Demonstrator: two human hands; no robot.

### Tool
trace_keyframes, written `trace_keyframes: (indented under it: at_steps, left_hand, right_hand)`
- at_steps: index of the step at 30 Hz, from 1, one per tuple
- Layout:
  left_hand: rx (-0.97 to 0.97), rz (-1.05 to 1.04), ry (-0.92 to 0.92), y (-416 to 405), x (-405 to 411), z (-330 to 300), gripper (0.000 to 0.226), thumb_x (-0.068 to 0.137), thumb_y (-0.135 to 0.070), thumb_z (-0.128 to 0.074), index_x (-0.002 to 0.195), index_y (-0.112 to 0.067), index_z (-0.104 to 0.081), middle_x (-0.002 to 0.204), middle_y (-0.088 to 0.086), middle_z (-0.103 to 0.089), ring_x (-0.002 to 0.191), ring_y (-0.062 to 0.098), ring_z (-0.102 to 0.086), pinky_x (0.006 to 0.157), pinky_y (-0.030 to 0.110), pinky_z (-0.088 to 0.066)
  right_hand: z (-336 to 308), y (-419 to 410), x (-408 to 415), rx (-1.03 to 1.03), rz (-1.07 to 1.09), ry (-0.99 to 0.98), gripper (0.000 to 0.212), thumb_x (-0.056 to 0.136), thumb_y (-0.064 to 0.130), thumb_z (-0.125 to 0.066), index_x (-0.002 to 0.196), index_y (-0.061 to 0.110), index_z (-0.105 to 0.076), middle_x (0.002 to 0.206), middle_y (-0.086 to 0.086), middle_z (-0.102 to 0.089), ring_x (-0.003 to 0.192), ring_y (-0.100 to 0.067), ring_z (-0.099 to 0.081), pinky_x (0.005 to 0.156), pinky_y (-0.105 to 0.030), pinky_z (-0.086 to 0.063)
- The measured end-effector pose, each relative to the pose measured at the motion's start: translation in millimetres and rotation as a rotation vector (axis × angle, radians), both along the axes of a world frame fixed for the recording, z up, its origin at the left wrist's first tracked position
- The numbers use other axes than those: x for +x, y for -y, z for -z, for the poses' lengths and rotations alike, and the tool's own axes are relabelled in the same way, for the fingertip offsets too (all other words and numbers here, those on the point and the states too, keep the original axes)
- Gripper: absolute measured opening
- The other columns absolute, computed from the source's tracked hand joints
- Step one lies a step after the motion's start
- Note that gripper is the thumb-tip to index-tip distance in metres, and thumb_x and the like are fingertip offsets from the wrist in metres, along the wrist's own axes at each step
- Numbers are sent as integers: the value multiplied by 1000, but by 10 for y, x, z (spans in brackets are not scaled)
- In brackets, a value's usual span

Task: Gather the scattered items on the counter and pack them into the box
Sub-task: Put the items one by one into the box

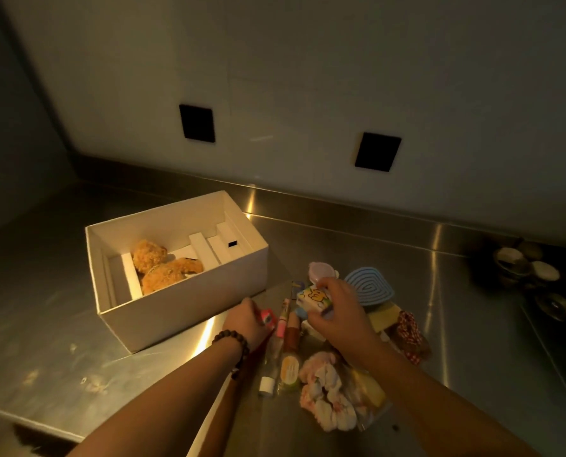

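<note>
Risk noted: the right hand [337, 308] pinches a small printed packet [314, 299] above the pile near the tabletop's front edge while the left hand [247, 319] grips a pink item [268, 317] just beside the box [189, 311]; either could slip and scatter the tubes.

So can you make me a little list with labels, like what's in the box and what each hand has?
box: white box, open, on the steel counter
inside box: fuzzy brown plush toy
left hand: grips a small pink item
right hand: holds a small cartoon-printed box
left to pack: blue heart-shaped comb, pastel scrunchie, small bottles
</note>
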State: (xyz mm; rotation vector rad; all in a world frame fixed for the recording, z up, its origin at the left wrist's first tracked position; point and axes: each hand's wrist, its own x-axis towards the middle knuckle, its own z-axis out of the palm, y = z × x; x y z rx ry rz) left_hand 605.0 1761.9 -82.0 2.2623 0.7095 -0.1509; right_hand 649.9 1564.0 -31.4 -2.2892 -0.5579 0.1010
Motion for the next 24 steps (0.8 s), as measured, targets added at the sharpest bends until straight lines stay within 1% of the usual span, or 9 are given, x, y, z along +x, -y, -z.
trace_keyframes:
  at_steps: [3, 5, 10, 13, 15, 17, 19, 21, 24]
  left_hand:
    - [-17, 25, 103, -60, -25, -165, 35, 72, -43, -73, 92, -29, -47, 85, -12, -50, 76, 6, -47, 64, 22, -38]
    - [-18, 24, 212, -148, -10, -366, 31, 75, -38, -73, 95, -25, -54, 92, -7, -58, 80, 7, -51, 68, 22, -39]
    - [37, 25, 454, -521, -29, -1107, 29, 82, -29, -67, 106, -15, -62, 97, -1, -64, 85, 11, -56, 74, 27, -48]
    - [37, -54, 569, -876, -76, -1471, 28, 82, -28, -66, 108, -18, -60, 90, -10, -59, 80, 3, -55, 65, 19, -46]
    - [69, -127, 584, -1167, -122, -1608, 29, 83, -28, -66, 110, -20, -58, 88, -16, -53, 78, -2, -52, 61, 13, -39]
    - [109, -220, 587, -1477, -199, -1634, 29, 82, -29, -67, 108, -19, -59, 89, -13, -54, 81, 3, -53, 62, 16, -41]
    - [137, -319, 577, -1745, -289, -1557, 28, 82, -30, -67, 107, -17, -59, 90, -10, -55, 83, 6, -53, 61, 16, -40]
    - [155, -391, 554, -1941, -358, -1422, 27, 82, -31, -67, 105, -18, -60, 92, -8, -58, 84, 7, -54, 64, 17, -42]
    - [143, -404, 564, -2116, -394, -1222, 25, 81, -32, -68, 102, -21, -61, 91, -8, -60, 84, 7, -57, 66, 17, -43]
  right_hand:
    - [-162, -240, 72, 49, -63, 48, 49, 73, 25, -69, 115, 34, -45, 119, 8, -41, 111, -10, -43, 90, -30, -44]
    - [-313, -406, 174, 83, -95, 89, 51, 73, 24, -69, 117, 34, -46, 116, 9, -40, 110, -12, -43, 89, -32, -45]
    - [-726, -918, 487, 265, -140, 86, 49, 76, 23, -73, 115, 35, -47, 119, 7, -42, 107, -8, -50, 85, -25, -49]
    - [-880, -1287, 674, 298, -195, 70, 49, 77, 21, -74, 117, 32, -48, 124, 5, -42, 105, -8, -52, 74, -17, -51]
    - [-909, -1557, 783, 208, -239, 100, 49, 77, 24, -75, 117, 33, -47, 122, 6, -44, 101, -6, -52, 68, -13, -47]
    - [-870, -1834, 867, 90, -328, 141, 53, 76, 28, -75, 122, 28, -48, 120, 5, -45, 101, -8, -52, 73, -14, -46]
    - [-770, -2104, 947, -62, -441, 202, 58, 76, 33, -76, 126, 26, -47, 124, 3, -45, 108, -11, -49, 84, -23, -49]
    - [-653, -2365, 1025, -249, -558, 309, 58, 76, 36, -75, 126, 29, -47, 129, 3, -45, 119, -14, -41, 96, -30, -45]
    - [-468, -2688, 1150, -436, -728, 407, 57, 74, 44, -72, 124, 32, -48, 134, 7, -44, 125, -14, -33, 101, -32, -35]
